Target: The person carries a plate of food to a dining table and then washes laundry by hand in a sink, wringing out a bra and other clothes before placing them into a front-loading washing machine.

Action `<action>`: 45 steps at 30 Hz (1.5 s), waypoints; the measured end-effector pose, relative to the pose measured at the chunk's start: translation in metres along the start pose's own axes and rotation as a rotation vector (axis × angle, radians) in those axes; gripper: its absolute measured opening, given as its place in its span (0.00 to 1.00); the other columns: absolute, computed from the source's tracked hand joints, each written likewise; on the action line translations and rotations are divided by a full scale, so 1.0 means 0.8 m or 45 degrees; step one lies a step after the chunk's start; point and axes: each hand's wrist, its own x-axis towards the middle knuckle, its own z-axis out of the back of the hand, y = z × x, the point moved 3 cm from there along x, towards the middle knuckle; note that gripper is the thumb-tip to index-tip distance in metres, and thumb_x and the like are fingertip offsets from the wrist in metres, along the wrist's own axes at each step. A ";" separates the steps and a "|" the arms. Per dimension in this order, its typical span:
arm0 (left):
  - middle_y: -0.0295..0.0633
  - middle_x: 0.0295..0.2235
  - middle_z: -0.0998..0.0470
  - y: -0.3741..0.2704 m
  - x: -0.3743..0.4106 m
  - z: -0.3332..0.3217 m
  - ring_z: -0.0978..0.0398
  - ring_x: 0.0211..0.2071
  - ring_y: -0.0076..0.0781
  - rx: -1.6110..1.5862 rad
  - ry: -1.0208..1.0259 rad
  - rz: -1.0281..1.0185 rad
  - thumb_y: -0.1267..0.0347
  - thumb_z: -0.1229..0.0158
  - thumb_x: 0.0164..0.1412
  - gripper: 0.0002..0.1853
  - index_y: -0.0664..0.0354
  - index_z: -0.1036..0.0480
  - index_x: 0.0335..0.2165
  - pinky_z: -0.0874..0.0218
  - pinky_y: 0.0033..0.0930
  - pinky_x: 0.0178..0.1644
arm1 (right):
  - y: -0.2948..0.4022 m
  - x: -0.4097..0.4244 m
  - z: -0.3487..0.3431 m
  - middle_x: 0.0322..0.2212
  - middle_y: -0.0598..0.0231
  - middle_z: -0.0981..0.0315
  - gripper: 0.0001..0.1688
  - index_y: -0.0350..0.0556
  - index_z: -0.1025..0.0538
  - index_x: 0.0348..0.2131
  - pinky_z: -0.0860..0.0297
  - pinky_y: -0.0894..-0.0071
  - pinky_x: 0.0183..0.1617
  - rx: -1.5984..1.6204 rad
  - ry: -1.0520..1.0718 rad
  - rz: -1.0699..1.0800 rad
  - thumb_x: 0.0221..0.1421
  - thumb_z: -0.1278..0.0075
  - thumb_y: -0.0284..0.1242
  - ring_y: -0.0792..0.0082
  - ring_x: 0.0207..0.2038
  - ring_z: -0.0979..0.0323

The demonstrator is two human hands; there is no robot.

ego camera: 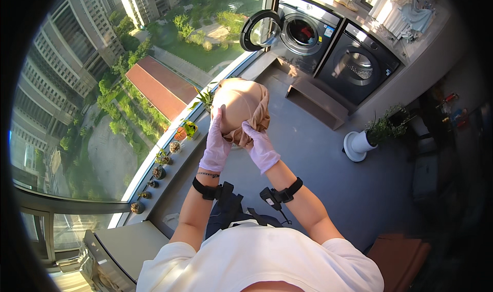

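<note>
Both my hands wear thin pale-lilac gloves and are raised in front of me. Between them is a beige bra (pixel 238 103), with a smooth moulded cup facing up and its band bunched along the right and lower sides. My left hand (pixel 217 147) grips the lower left edge, thumb lying on the cup. At the lower right, my right hand (pixel 260 145) pinches the bunched fabric with its thumb on top. The other fingers of both hands are hidden beneath the garment.
A front-loading washing machine (pixel 308 32) has its round door (pixel 260 30) swung out and red and dark laundry inside. Beside it stands a second machine (pixel 356 65). A low step box (pixel 317 103), a plant in a white pot (pixel 360 145) and sill cacti (pixel 158 172) lie around.
</note>
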 end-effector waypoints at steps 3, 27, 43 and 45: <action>0.44 0.44 0.31 0.022 0.082 -0.028 0.30 0.43 0.37 0.088 0.069 -0.173 0.56 0.45 0.55 0.30 0.61 0.43 0.50 0.33 0.36 0.44 | 0.028 0.092 0.047 0.39 0.69 0.32 0.20 0.53 0.36 0.45 0.29 0.71 0.40 -0.020 -0.025 -0.133 0.53 0.49 0.26 0.71 0.39 0.30; 0.38 0.40 0.28 0.297 0.833 -0.109 0.32 0.44 0.34 0.182 -0.305 0.674 0.60 0.51 0.59 0.20 0.57 0.39 0.48 0.40 0.36 0.48 | 0.406 0.747 0.385 0.43 0.58 0.31 0.19 0.47 0.34 0.47 0.37 0.45 0.50 0.373 -0.823 -1.036 0.54 0.54 0.24 0.55 0.46 0.33; 0.45 0.44 0.30 0.241 0.658 -0.101 0.32 0.44 0.37 -0.031 -0.513 0.078 0.64 0.55 0.60 0.19 0.63 0.36 0.47 0.41 0.39 0.50 | 0.323 0.747 0.340 0.42 0.61 0.28 0.18 0.47 0.32 0.43 0.33 0.67 0.45 -0.277 -0.146 -1.297 0.59 0.60 0.38 0.69 0.40 0.29; 0.42 0.41 0.28 0.206 0.561 -0.052 0.31 0.41 0.34 -0.056 -0.763 -0.091 0.63 0.52 0.58 0.17 0.62 0.33 0.43 0.40 0.33 0.46 | 0.280 0.689 0.253 0.42 0.66 0.28 0.21 0.47 0.32 0.44 0.33 0.74 0.43 -0.422 0.150 -1.348 0.60 0.63 0.41 0.74 0.38 0.29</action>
